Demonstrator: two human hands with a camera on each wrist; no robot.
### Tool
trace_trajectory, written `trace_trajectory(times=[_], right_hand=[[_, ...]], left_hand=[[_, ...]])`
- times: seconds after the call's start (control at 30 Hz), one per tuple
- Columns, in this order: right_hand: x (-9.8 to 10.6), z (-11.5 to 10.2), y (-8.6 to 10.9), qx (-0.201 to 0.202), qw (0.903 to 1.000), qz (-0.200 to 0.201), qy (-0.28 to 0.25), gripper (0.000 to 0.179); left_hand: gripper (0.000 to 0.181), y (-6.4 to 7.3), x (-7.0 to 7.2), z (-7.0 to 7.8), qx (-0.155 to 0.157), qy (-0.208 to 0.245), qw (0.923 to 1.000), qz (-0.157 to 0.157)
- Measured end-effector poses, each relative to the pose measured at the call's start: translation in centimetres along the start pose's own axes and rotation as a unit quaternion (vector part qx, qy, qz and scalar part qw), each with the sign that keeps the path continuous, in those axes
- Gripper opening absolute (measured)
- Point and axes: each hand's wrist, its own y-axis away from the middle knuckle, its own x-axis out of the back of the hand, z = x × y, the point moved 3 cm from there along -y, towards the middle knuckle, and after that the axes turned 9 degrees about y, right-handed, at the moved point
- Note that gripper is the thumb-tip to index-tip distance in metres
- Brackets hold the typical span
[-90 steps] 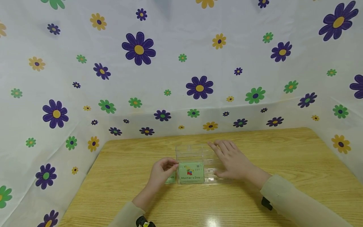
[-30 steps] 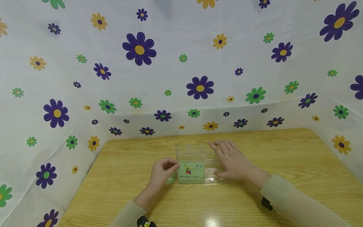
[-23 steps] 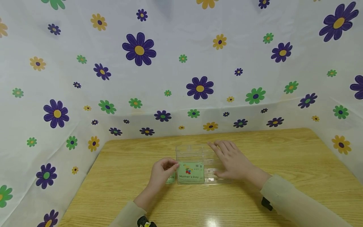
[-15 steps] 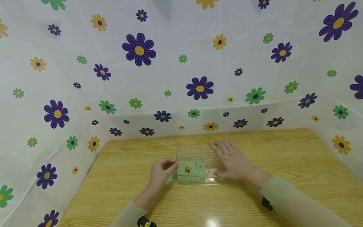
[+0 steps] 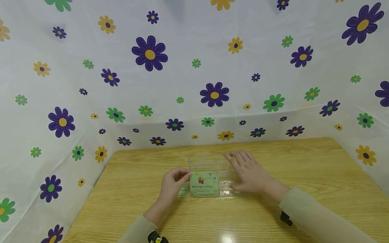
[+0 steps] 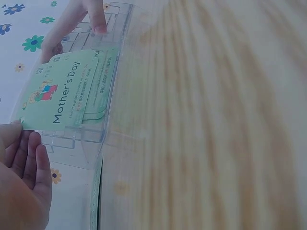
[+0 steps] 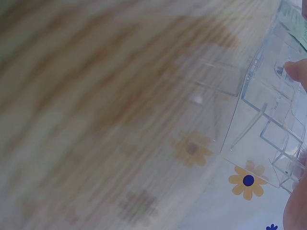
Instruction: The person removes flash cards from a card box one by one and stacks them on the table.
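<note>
In the head view, a clear tiered card stand (image 5: 203, 162) is on the table, with green cards in its front left section. My left hand (image 5: 173, 182) pinches the upper corner of a green "Mother's Day" card (image 5: 202, 184) between thumb and fingers. That card sits raised and shifted against the cards behind it; in the left wrist view more green cards (image 6: 103, 86) show below it. My right hand (image 5: 250, 173) rests across the stand's right part, fingers spread, thumb (image 7: 295, 72) touching the clear plastic. The stand's far right is hidden under it.
Another green card (image 5: 183, 191), lettering ending in "laus", lies left of the stand, partly covered by my left hand. The wooden table (image 5: 136, 168) meets a white flowered cloth (image 5: 182, 77) at the back and sides.
My left hand has drawn the "Mother's Day" card slightly left, then upward, exposing the edge of a card behind it. The right hand and the stand have stayed put.
</note>
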Motion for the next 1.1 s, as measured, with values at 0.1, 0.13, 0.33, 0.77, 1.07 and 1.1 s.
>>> trace_trajectory(times=[0.1,0.13,0.33,0.77,1.07,1.1], right_hand=[[0.01,-0.01,0.02,0.0,1.0,-0.001,0.0,0.11],[0.0,-0.02,0.02,0.0,1.0,-0.001,0.0,0.11],[-0.04,-0.01,0.02,-0.001,1.0,-0.001,0.0,0.111],[0.01,-0.04,-0.03,0.001,1.0,0.005,0.004,0.111],[-0.03,-0.02,-0.03,0.0,1.0,0.005,0.004,0.111],[-0.02,-0.01,-0.02,0.0,1.0,0.006,0.004,0.111]], left_hand=[[0.005,0.01,-0.03,-0.01,0.003,0.004,1.0,0.001],[0.005,0.03,-0.05,0.02,0.002,0.005,1.0,0.001],[0.006,0.01,-0.14,0.12,0.001,0.012,0.9999,0.003],[0.007,-0.24,-0.17,0.1,-0.015,0.038,0.9991,0.012],[0.007,-0.13,-0.05,0.59,-0.038,0.047,0.9979,0.022],[0.007,-0.11,-0.02,0.63,-0.041,0.048,0.9978,0.022]])
